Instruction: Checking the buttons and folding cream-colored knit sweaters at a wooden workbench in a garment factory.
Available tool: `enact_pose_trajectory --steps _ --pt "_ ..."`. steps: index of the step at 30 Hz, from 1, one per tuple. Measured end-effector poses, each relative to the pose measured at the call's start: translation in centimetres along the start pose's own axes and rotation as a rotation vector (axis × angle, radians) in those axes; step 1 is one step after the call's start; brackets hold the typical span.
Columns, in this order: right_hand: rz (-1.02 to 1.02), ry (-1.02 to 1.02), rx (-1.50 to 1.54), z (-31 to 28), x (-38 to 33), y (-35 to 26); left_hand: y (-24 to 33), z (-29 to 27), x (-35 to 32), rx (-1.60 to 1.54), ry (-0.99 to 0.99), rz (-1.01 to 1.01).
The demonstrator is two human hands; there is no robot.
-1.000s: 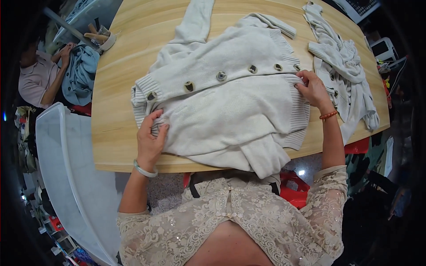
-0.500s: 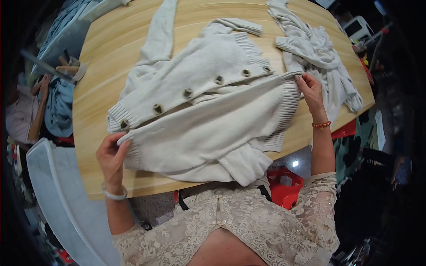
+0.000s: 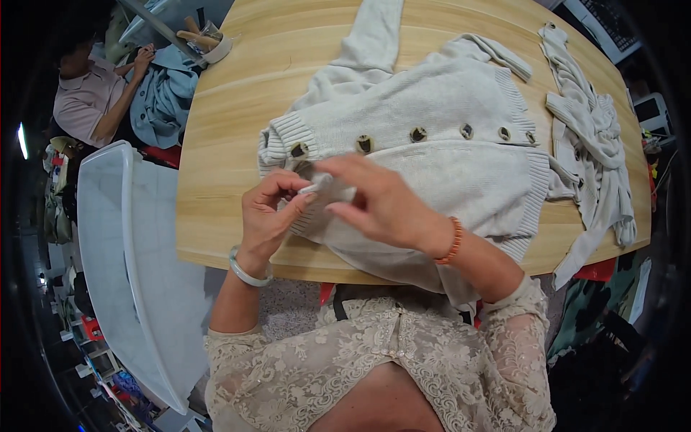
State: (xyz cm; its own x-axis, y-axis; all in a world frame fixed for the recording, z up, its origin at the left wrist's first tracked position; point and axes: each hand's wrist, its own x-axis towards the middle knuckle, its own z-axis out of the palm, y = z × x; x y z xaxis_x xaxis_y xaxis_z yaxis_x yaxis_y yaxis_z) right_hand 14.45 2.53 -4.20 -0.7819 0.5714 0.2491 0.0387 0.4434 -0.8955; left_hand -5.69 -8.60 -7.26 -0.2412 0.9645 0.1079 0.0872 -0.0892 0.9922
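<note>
The left hand [image 3: 270,216] pinches the cardigan [image 3: 468,173]; whether the blurred right hand [image 3: 396,205] grips, I cannot tell. Tugging could drag the cardigan over the tabletop's near edge [image 3: 209,253].

A pale plastic bin [image 3: 104,230] stands left of the wooden counter [image 3: 237,108]. Beyond it, a co-worker [image 3: 90,104] holds a blue garment [image 3: 160,108].

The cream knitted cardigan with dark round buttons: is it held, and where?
Yes, the left hand pinches the cream knitted cardigan at the left end of its nearer front panel. The right hand is blurred; its grip can't be told.
</note>
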Motion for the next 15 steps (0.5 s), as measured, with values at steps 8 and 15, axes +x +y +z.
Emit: enact_pose_trajectory --steps 8,15 --pt "0.165 -0.019 0.088 3.1 1.1 2.4 -0.5 0.1 -0.7 0.045 0.076 0.023" --pt "0.065 -0.001 -0.096 3.1 0.6 2.5 1.2 0.6 3.0 0.417 0.209 0.196"
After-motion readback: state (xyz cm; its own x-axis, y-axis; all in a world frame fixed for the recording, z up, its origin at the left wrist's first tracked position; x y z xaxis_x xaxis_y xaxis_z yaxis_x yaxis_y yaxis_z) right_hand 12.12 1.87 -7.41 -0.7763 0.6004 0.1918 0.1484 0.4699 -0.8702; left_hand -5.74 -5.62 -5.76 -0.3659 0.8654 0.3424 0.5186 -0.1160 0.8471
